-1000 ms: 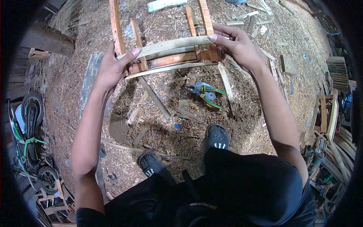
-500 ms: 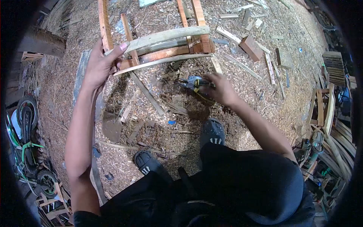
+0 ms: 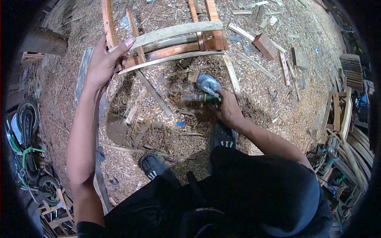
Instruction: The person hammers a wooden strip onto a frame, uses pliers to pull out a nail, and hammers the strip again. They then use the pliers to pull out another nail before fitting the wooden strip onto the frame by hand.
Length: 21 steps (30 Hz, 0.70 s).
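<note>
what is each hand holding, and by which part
Left hand: the frame, by its left end. Right hand: the pliers, motion-blurred, by the handles.

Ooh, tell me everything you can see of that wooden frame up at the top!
The wooden frame looks like bare, unpainted wood. Two pale, gently bowed strips cross its near end, one above the other in the picture, with a reddish rail and a greyer piece between them. Four reddish-brown bars run away, two per side; some leave the picture's top, so the far end is hidden. The person's left grip holds its left end, thumb over the upper strip.
</note>
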Each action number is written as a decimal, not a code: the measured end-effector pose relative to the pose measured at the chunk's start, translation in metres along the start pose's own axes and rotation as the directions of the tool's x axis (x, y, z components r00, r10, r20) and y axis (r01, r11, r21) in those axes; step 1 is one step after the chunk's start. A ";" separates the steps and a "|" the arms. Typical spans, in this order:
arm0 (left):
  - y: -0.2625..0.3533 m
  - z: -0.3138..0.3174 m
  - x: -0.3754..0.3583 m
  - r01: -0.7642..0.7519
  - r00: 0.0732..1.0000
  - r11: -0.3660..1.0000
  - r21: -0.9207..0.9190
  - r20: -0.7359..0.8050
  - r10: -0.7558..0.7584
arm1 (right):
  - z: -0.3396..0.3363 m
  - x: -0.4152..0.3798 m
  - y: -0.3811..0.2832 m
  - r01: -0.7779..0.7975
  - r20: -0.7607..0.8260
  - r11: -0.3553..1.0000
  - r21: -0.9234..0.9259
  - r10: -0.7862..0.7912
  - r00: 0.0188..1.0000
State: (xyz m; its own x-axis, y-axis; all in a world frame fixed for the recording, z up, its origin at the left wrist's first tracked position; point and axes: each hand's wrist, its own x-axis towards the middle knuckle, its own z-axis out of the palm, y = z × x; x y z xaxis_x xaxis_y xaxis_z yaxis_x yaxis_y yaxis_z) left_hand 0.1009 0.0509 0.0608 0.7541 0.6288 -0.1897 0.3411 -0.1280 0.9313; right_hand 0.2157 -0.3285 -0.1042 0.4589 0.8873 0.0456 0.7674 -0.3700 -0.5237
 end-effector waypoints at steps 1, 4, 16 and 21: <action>0.002 0.001 -0.001 0.008 1.000 1.000 0.009 -0.002 -0.008 | 0.000 -0.002 -0.001 0.015 0.007 0.999 0.042 -0.015 1.000; -0.003 0.001 0.001 -0.023 1.000 1.000 0.010 -0.020 0.023 | -0.007 -0.005 -0.003 0.173 0.159 0.976 0.132 -0.193 0.968; -0.003 -0.001 0.004 -0.043 0.999 0.999 0.030 -0.011 0.043 | 0.011 0.029 -0.037 0.142 0.172 0.988 0.063 -0.151 0.974; 0.002 0.002 0.002 -0.054 0.998 0.997 0.055 -0.032 0.056 | 0.055 0.070 -0.066 0.248 0.214 0.960 0.129 -0.272 0.938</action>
State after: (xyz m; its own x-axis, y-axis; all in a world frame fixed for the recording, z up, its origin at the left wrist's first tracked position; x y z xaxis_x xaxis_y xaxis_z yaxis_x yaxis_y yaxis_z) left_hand 0.1040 0.0498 0.0616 0.7536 0.6448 -0.1276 0.3304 -0.2038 0.9216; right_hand 0.1721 -0.2270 -0.1135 0.1264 0.9920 0.0031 0.7929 -0.0991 -0.6012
